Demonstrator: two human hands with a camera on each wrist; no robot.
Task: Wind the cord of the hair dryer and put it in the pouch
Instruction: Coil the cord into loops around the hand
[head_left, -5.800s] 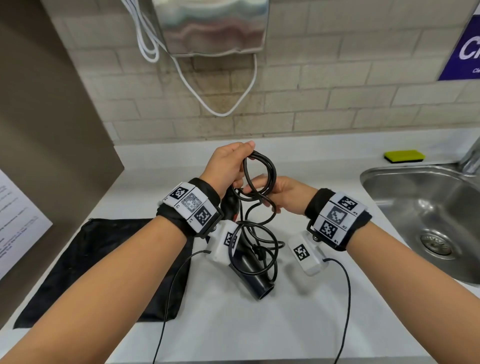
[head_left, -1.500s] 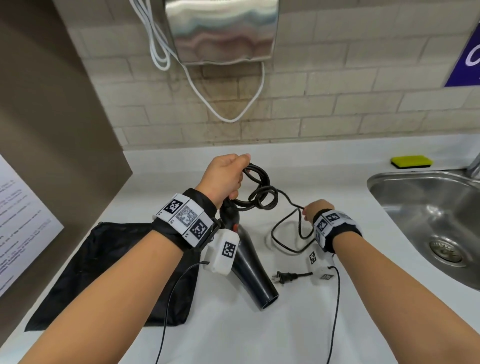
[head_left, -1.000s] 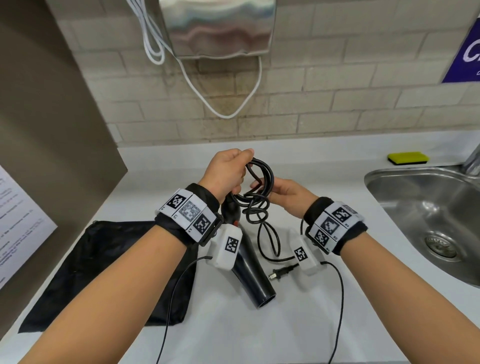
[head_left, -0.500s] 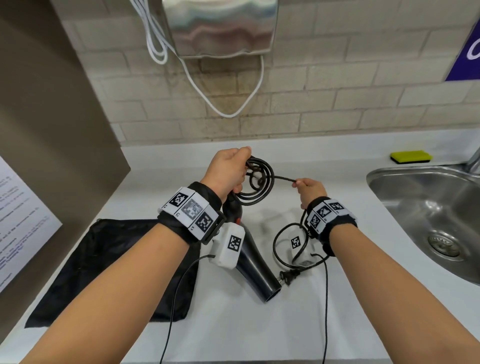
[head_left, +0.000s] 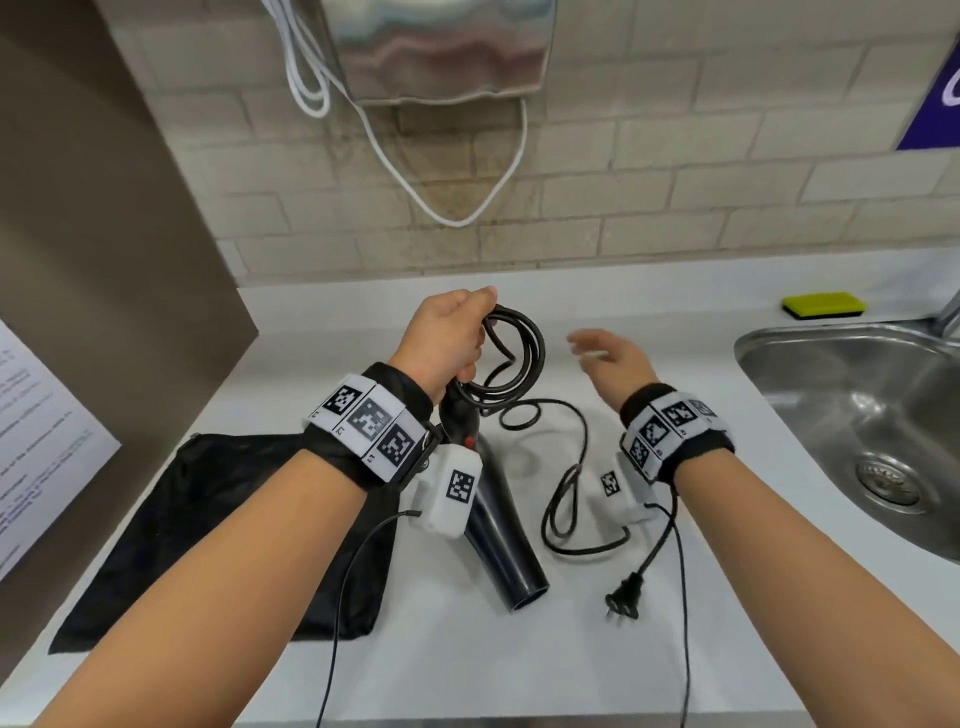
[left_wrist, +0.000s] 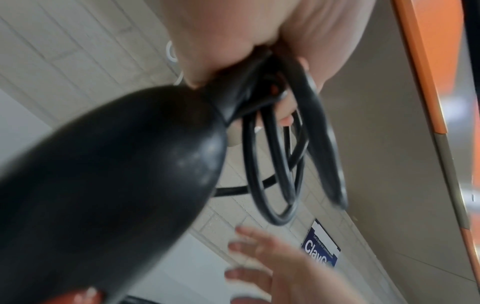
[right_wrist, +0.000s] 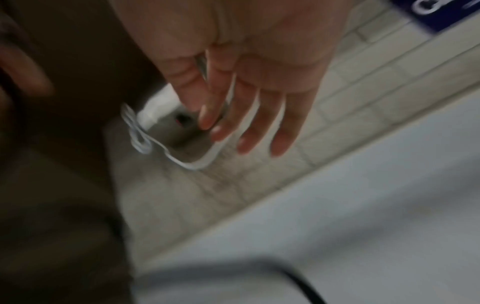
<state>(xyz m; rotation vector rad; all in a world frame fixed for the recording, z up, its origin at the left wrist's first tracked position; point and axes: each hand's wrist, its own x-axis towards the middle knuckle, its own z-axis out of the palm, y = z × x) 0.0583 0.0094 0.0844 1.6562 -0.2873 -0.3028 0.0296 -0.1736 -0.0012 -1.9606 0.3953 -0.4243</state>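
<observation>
Black rubbery cord (head_left: 511, 358), springy and apt to uncoil, sits looped with the hair dryer (head_left: 493, 519) handle in the gripping left hand (head_left: 447, 343), while the open, empty right hand (head_left: 610, 358) should probably pinch the slack trailing below toward the plug (head_left: 623, 597).

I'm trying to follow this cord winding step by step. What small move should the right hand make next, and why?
Probably the right hand, open and holding nothing, should drop to the loose cord on the counter and bring another loop up. The left hand grips a few coils against the dryer, but a long slack stretch and the plug lie unwound.
</observation>
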